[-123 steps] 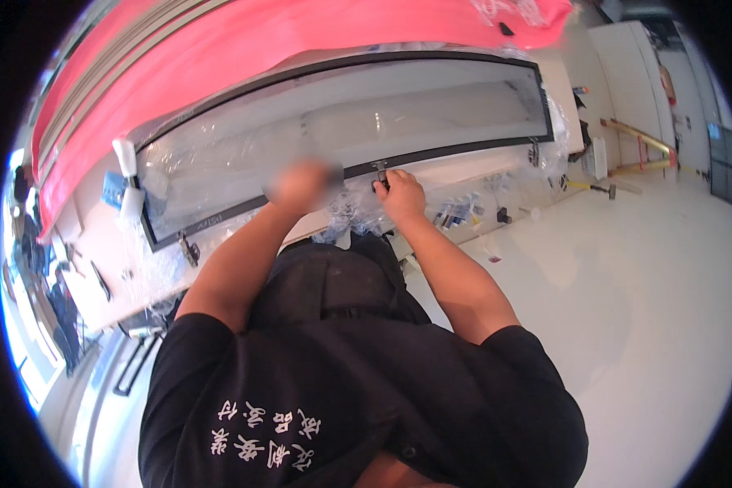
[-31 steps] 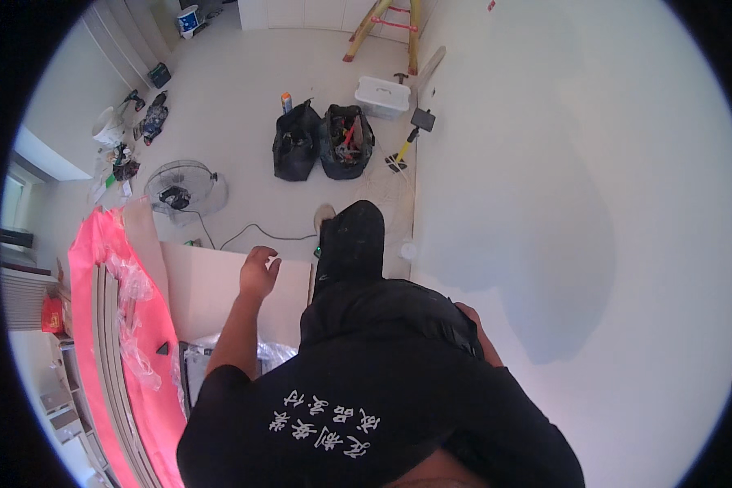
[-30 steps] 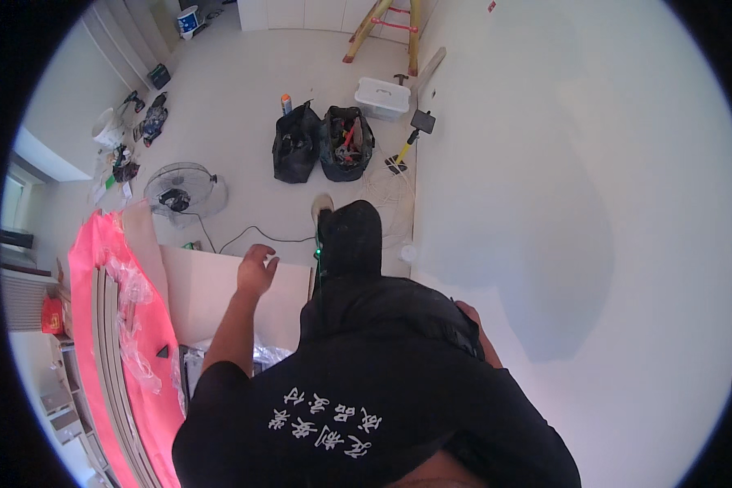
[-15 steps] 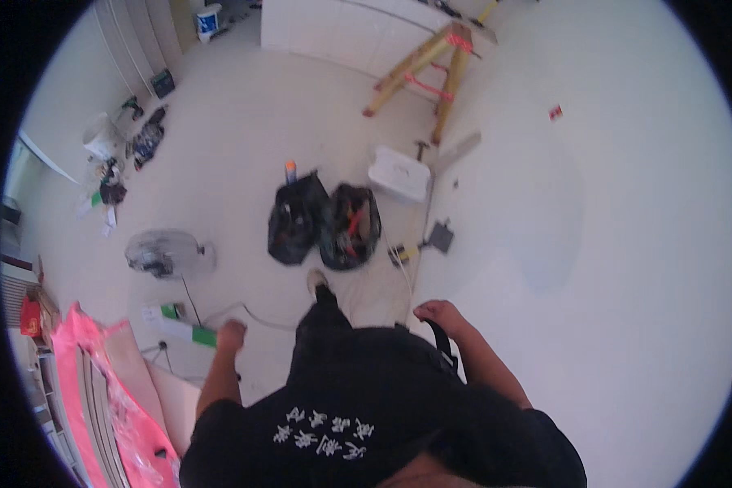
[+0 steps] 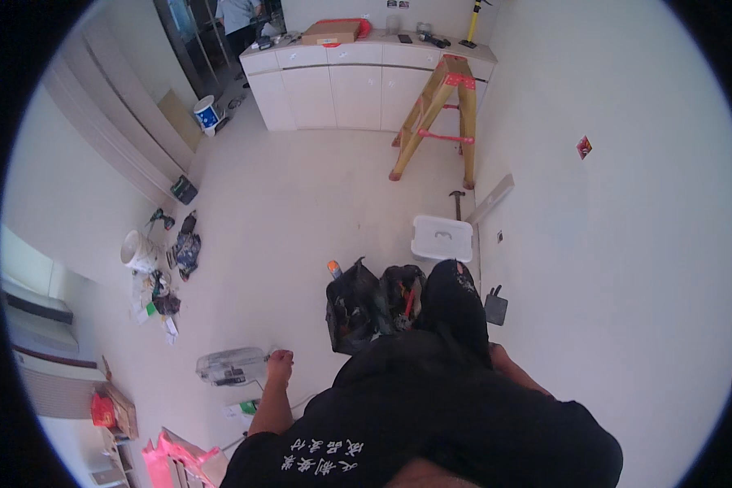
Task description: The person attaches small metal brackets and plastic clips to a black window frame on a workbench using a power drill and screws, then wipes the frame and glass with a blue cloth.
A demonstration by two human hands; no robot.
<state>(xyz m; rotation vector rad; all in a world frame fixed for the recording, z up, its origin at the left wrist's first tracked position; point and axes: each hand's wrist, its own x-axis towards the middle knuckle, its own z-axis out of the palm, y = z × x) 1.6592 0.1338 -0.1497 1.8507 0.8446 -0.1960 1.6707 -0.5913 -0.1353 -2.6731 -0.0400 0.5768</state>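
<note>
My left hand (image 5: 280,363) hangs out to the left with its fingers curled in, and I see nothing in it. Just beyond it on the floor is a fan (image 5: 231,368) with a round wire cage. My right hand (image 5: 498,358) is low beside my right hip, its fingers hidden by my body and leg. Nearest in front of me stand two open black tool bags, the left bag (image 5: 351,311) and the right bag (image 5: 400,294), which has red-handled tools in it. An orange-capped can (image 5: 334,269) stands behind them.
A lidded white box (image 5: 442,238), a hammer (image 5: 457,205) and a dark scraper-like plate (image 5: 496,307) lie along the right wall. A yellow stepladder (image 5: 433,122) stands before a white cabinet (image 5: 325,96). Left are a bucket (image 5: 140,250) and a drill (image 5: 161,219). A person (image 5: 237,20) stands far back.
I have stepped forward and my view has tilted up, showing the cabinet top and another person. My right leg is now ahead. The black strap seen at my right hand no longer shows.
</note>
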